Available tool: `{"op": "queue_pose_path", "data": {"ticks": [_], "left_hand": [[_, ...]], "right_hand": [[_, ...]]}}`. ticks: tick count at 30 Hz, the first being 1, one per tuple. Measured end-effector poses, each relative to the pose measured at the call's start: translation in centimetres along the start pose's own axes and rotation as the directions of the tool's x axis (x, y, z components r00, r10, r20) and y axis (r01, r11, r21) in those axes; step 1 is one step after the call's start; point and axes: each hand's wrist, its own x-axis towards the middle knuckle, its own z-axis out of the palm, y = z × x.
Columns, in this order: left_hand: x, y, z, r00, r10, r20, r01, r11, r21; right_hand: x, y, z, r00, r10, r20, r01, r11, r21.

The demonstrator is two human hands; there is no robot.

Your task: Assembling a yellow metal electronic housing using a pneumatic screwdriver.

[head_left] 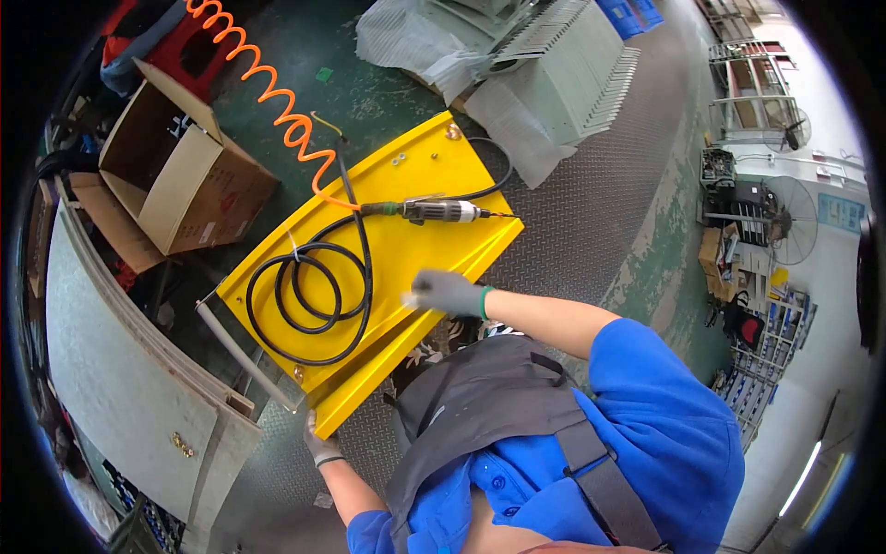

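Note:
A yellow sheet-metal panel (406, 249) with folded edges lies tilted in front of me. My left hand (320, 443), in a light glove, grips its near left corner; some fingers are hidden behind the metal. Over the panel's near edge is my right hand (448, 294), in a grey glove with a green cuff. Its fingers are curled and smeared by motion, so whether the pale patch at their tips is a held thing cannot be told. On the panel rest a coiled black cable (366, 277) and an air drill (443, 211), its bit pointing right.
An orange coiled air hose (277, 92) runs from the drill to the upper left. An open cardboard box (198, 198) stands left of the panel. Grey finned metal parts (563, 83) are stacked beyond it. Large grey sheets (138, 369) lie at left, with a grey bar (245, 355) beside the panel.

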Motion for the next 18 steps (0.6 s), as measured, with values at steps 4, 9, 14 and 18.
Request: {"op": "queue_pose_path", "data": {"ticks": [4, 9, 14, 18], "left_hand": [[0.4, 0.1, -0.1, 1.000, -0.023, -0.013, 0.023, 1.000, 0.017], [-0.1, -0.8, -0.7, 0.998, -0.009, -0.055, 0.011, 0.999, 0.030], [-2.6, -3.2, -3.1, 0.994, 0.023, 0.108, 0.001, 0.975, -0.223], [-5.1, -4.3, -6.5, 0.989, 0.145, -0.024, -0.147, 0.982, -0.118]], "right_hand": [[-2.4, 0.2, 0.2, 0.913, -0.288, 0.288, 0.407, 0.618, -0.673], [-2.0, -0.3, 1.0, 0.942, -0.142, 0.304, 0.322, 0.640, -0.698], [-8.7, 2.1, 3.6, 0.915, -0.148, 0.375, 0.366, 0.696, -0.618], [-12.6, 2.0, 4.9, 0.880, -0.265, 0.395, 0.461, 0.682, -0.568]]}}
